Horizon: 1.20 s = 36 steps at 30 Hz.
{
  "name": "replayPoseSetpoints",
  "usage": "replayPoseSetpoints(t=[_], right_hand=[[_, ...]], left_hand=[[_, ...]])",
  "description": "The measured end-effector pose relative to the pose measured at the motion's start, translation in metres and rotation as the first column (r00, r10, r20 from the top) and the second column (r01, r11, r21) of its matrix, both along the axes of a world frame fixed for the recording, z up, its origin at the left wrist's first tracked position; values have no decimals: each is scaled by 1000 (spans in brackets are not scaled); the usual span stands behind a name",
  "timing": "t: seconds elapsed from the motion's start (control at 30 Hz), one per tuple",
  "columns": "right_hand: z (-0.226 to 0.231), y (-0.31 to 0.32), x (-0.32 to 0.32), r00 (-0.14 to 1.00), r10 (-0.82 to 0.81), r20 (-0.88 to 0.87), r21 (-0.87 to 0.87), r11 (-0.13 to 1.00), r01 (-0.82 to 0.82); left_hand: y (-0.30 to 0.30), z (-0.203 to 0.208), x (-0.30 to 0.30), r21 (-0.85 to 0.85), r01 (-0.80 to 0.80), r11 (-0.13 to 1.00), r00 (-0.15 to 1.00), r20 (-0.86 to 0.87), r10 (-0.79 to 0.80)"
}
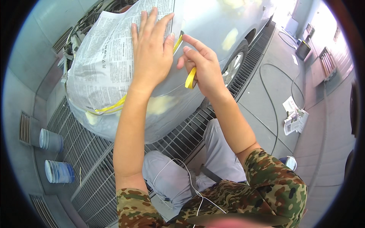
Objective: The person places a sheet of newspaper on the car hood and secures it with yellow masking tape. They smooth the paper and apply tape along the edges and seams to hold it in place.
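A sheet of newspaper (102, 57) covers part of a grey car body (205, 22). My left hand (152, 55) lies flat on the sheet with its fingers spread. Close to its right, my right hand (203, 62) has a roll of yellow masking tape (191, 78) in its curled fingers, while its index finger reaches to the paper's edge. There a short strip of yellow tape (177, 43) runs between the two hands. Another yellow tape strip (114, 106) follows the lower edge of the paper, partly hidden behind my left forearm.
Metal floor grating (95, 171) surrounds the car's front. Two buckets (59, 171) (51, 140) stand at the left. A hose (272, 110) curves over the floor at the right, near loose printed paper (295, 121). A dark bin (302, 50) stands farther back. A white cable (188, 171) hangs across my lap.
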State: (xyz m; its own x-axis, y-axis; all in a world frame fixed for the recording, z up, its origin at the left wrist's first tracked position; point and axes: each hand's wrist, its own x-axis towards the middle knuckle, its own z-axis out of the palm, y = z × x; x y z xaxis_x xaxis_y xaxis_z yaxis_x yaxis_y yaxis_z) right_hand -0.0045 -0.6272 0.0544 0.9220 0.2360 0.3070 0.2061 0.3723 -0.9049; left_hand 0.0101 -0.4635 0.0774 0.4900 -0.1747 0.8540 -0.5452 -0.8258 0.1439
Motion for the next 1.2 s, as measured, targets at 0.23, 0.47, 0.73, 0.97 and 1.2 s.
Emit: replayPoseSetpoints(t=[0.23, 0.47, 0.73, 0.97, 1.2], right_hand=[[-5, 2, -7, 990, 14, 138, -239, 971, 19], [-8, 9, -11, 998, -45, 47, -349, 935, 59], [16, -19, -10, 866, 8, -500, -40, 999, -33], [57, -54, -67, 847, 57, -528, -335, 903, -269], [91, -74, -62, 807, -197, -556, -393, 918, -46]], left_hand=[[2, 1, 0, -23, 22, 999, 1000, -11, -22], [3, -4, -10, -28, 72, 997, 995, -59, -74], [-8, 29, -57, -281, 241, 929, 920, -237, -311], [-25, 66, -188, -541, -127, 831, 708, -637, -306], [-7, 119, -260, -421, -291, 859, 587, -788, -188]])
